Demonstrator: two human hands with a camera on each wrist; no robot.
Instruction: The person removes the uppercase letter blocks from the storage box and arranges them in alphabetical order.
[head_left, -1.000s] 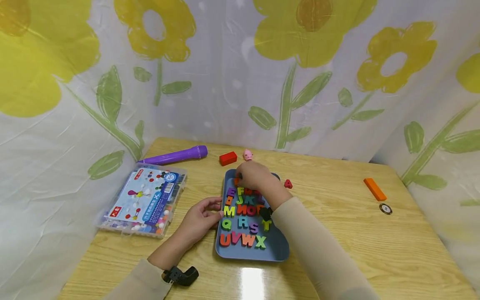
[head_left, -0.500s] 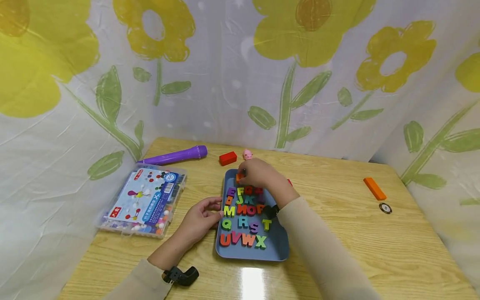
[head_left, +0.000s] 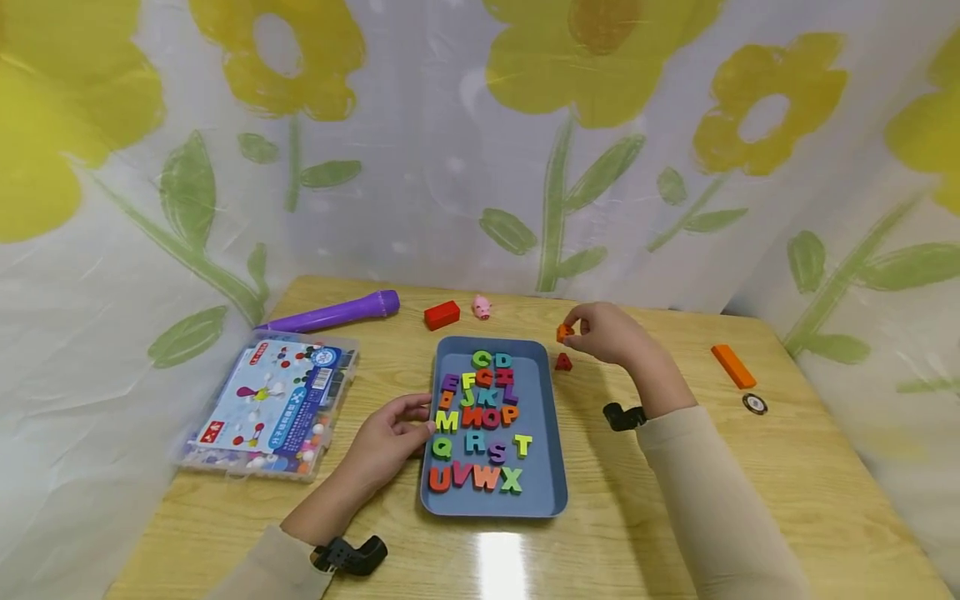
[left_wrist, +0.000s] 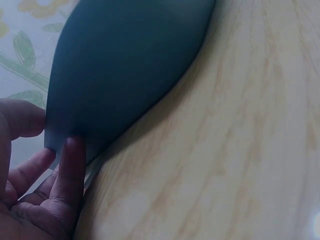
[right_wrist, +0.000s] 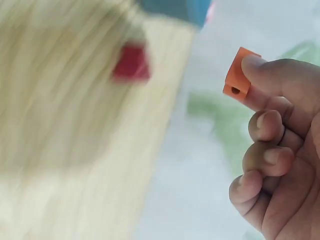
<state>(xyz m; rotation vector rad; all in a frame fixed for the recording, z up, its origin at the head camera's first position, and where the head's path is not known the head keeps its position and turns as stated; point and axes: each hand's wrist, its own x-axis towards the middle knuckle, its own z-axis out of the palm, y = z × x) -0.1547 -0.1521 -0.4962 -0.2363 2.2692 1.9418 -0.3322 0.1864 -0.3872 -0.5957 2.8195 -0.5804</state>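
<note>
Wood-grain table (head_left: pixel 675 517) fills the head view, with a blue tray (head_left: pixel 551 433) of coloured letters at its middle. The left hand (head_left: pixel 386 437) rests at the tray's left edge, fingers loosely curled against the rim near the yellow M. The right hand (head_left: pixel 607 333) is raised to the right of the tray's far corner and pinches a small orange letter (head_left: pixel 564 332) between thumb and fingertips, clear of the tray. A red letter A (head_left: pixel 562 362) lies on the table just below that hand. Farther off sit a purple torch (head_left: pixel 330 313), a red block (head_left: pixel 441 314), a small pink pig (head_left: pixel 482 307), a clear box of beads (head_left: pixel 262 404), an orange bar (head_left: pixel 732 365) and a round token (head_left: pixel 754 404).

From the left wrist, the tray's dark underside and rim (left_wrist: pixel 120 75) loom close; the thumb and fingers (left_wrist: pixel 72 165) touch its edge, steadying rather than gripping hard.

From the right wrist, the orange letter (right_wrist: pixel 239 75) is clamped between thumb and forefinger (right_wrist: pixel 262 70), the other fingers curled under. The red A (right_wrist: pixel 131 63) shows blurred on the wood.

The step in hand looks like taking letters out of the tray. The next move probably calls for lowering the orange piece to bare wood beside the red A and loosening the pinch, while the left hand keeps the tray from sliding.
</note>
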